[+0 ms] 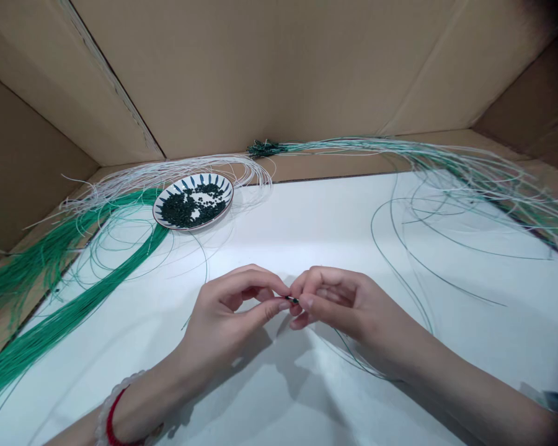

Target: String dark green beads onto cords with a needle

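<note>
Your left hand (235,305) and right hand (341,301) each have fingers pinched on a tiny dark piece (294,301), over the bench (288,229), well in from its far edge. It should be light and easily dropped; grip its ends gently. The thin strands (347,348) below look springy, probably slippery.

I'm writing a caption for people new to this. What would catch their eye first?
Probably the bright green strands sweeping across the left side, up to the patterned plate that holds many dark bits. Then the left hand and right hand, meeting near the middle, above the white surface, around a tiny dark piece.
</note>
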{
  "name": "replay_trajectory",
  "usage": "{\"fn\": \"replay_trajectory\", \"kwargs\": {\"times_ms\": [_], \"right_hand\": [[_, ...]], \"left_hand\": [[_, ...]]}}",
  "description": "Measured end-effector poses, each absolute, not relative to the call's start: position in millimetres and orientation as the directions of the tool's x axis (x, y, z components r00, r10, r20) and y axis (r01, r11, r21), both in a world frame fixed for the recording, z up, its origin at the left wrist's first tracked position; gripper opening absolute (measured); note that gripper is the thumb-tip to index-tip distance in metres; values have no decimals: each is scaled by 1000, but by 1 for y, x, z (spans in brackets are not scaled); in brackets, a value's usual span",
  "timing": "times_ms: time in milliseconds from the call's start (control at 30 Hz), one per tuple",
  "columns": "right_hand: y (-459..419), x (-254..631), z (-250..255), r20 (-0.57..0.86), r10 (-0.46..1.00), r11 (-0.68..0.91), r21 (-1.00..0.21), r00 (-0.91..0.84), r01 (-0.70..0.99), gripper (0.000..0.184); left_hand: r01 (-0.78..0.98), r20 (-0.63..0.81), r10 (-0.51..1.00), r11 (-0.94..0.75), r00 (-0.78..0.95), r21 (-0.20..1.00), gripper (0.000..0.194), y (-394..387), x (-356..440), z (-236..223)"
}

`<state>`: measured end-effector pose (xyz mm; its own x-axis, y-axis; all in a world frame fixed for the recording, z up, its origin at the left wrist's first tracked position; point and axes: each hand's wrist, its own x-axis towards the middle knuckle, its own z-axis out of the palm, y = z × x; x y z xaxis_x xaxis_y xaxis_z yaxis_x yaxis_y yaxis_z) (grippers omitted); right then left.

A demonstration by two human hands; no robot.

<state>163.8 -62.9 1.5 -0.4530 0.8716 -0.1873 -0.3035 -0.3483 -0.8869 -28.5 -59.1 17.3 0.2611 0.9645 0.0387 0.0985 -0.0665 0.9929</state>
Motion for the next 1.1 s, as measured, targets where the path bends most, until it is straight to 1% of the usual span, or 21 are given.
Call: {"fn": "replay_trajectory", "kwargs": {"times_ms": [600,967,1100], "right_hand": [[-65,164,0,-190,868,-357,-881,-460,-310,20],[-65,163,2,-252,872,-372,-899,-419,-234,29],[-64,164,3,-270,865,-385,-898,-423,-213,31]], "left_hand": [[101,44,965,-72,259,992,11,-59,-26,18],[180,157,934,-223,320,958,15,-58,-29,16],[192,163,930,-235,328,953,17,-58,-29,16]]}}
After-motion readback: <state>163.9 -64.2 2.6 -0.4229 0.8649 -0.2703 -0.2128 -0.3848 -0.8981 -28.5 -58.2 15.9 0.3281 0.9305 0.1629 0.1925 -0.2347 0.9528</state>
